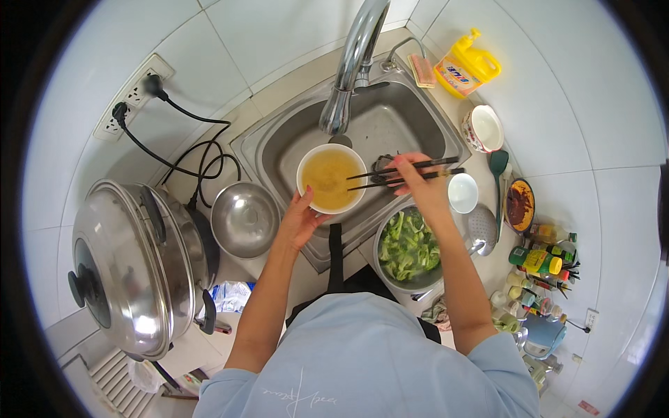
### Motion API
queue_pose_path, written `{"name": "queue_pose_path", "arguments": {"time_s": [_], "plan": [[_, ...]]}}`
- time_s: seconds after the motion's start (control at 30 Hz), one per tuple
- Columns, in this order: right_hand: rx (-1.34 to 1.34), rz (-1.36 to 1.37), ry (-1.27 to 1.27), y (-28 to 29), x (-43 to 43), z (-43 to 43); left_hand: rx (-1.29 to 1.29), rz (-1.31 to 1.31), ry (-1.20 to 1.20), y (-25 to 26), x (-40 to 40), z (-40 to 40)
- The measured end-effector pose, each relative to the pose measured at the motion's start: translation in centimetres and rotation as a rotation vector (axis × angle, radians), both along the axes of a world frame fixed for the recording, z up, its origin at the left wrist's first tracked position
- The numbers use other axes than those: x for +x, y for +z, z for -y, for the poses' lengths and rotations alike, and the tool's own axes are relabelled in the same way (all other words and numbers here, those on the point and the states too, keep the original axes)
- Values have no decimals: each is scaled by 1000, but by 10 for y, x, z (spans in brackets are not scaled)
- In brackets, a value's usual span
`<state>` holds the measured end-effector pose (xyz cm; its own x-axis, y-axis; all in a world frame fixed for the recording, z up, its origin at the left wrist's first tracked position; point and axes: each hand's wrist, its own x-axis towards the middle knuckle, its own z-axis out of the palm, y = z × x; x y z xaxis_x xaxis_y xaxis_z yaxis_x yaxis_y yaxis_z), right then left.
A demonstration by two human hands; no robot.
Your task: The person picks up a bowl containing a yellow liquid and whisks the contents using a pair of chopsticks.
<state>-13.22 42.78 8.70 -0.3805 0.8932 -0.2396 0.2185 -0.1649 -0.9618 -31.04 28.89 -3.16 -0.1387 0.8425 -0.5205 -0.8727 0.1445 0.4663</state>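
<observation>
My left hand (306, 217) holds a white bowl (300, 180) by its lower left rim, thumb over the edge. Yellow liquid, which looks like beaten egg, fills much of it. In my right hand (415, 177) is a pair of dark chopsticks (379, 183), their tips over the liquid at the bowl's right side. The bowl is above the near part of a stainless steel sink (387, 120), below the chrome faucet (342, 83). A dark scouring pad seems to lie in the sink behind my right fingers. Under my right forearm stands a pot of cut green vegetables (407, 245).
At left are a large lidded steel steamer (125, 271), an empty metal bowl (245, 219) and black power cords (201, 157). On the right stand a small white bowl (463, 193), a skimmer (482, 230), a green spatula (498, 167), a yellow detergent jug (465, 65) and several seasoning bottles (535, 260).
</observation>
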Motion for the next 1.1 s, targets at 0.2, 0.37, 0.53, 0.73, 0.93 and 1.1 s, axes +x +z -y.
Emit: {"name": "queue_pose_path", "arguments": {"time_s": [0.2,0.37,0.53,0.73,0.93,1.1], "plan": [[26,-160,-160,11,22,-2,-5,12,-5,-1,0,2],[29,-184,-268,0,36,-2,-23,21,-13,1,2,4],[-2,-169,-287,-9,38,1,-37,21,-24,-2,2,6],[-8,-169,-292,-17,40,2,-70,12,-34,-2,1,8],[-39,-173,-302,-21,39,3,-164,39,-33,-7,-1,9],[-49,-169,-312,-26,39,3,-228,64,-27,-13,-3,11]]}}
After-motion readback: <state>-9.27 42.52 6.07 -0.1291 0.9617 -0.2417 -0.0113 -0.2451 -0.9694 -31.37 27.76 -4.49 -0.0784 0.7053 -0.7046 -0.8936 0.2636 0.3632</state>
